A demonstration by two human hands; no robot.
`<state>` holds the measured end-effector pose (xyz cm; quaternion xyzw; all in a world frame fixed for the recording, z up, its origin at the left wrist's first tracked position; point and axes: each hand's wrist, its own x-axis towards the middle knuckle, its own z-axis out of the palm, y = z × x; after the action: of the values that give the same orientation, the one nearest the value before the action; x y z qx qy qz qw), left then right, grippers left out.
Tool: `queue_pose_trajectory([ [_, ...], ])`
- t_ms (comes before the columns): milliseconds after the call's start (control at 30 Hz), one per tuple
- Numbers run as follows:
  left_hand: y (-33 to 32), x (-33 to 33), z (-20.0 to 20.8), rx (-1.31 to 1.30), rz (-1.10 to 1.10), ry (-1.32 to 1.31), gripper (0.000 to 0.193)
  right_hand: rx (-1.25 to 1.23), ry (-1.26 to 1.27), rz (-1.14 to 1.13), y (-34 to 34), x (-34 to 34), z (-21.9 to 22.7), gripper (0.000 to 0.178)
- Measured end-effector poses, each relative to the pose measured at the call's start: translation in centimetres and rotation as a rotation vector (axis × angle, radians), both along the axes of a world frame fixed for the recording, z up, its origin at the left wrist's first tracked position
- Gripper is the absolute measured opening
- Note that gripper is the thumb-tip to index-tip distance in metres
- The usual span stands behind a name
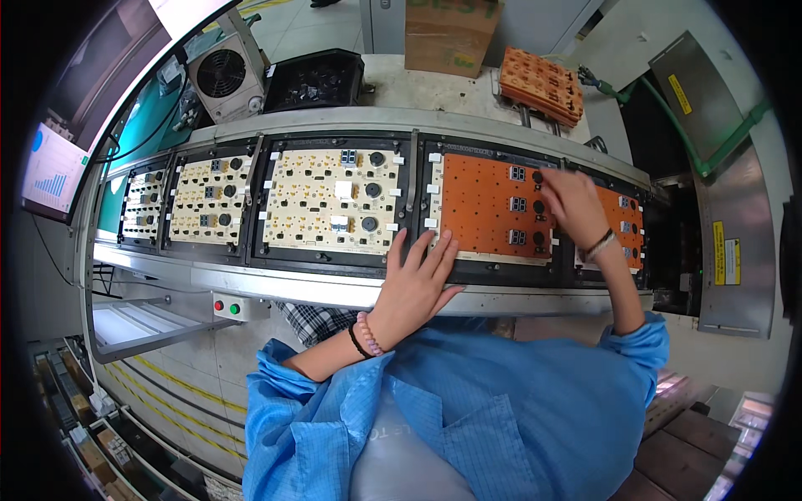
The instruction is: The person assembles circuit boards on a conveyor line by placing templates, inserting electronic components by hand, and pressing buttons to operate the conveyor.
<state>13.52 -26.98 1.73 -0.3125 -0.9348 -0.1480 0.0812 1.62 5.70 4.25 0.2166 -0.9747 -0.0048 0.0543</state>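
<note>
My left hand (418,282) lies with fingers spread over the black carrier frame (413,192), its fingertips by the lower left corner of an orange cover plate (480,204). That plate lies over a cream circuit board, whose edge shows at its left and bottom. Three two-digit displays (518,205) and dark round parts show through its right side. My right hand (576,207) is closed, fingers bent together at the top right of the plate beside a round black part (539,178). Whatever is between those fingertips is hidden.
Cream circuit boards (330,200) fill the carriers to the left; another orange-covered board (622,225) is at right. Behind the rail stand stacked orange plates (541,83), a cardboard box (451,35), a black bin (313,79) and a fan unit (224,73). A button box (238,306) hangs below.
</note>
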Motion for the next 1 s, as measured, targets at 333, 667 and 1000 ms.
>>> queue_pose_trajectory([
  [333, 2.3, 0.5, -1.4, -0.185, 0.082, 0.19, 0.065, -0.162, -0.046, 0.026, -1.6, -6.9, 1.2, 0.016],
  [667, -3.3, -1.4, -1.5, -0.005, 0.021, 0.159, 0.085, -0.054, -0.137, 0.466, -10.5, -0.9, 0.8, 0.011],
  [1000, -23.8, -12.8, -0.8, -0.141, 0.421, 0.178, 0.06, -0.41, -0.132, 0.616, -19.9, -6.6, 0.2, 0.039],
])
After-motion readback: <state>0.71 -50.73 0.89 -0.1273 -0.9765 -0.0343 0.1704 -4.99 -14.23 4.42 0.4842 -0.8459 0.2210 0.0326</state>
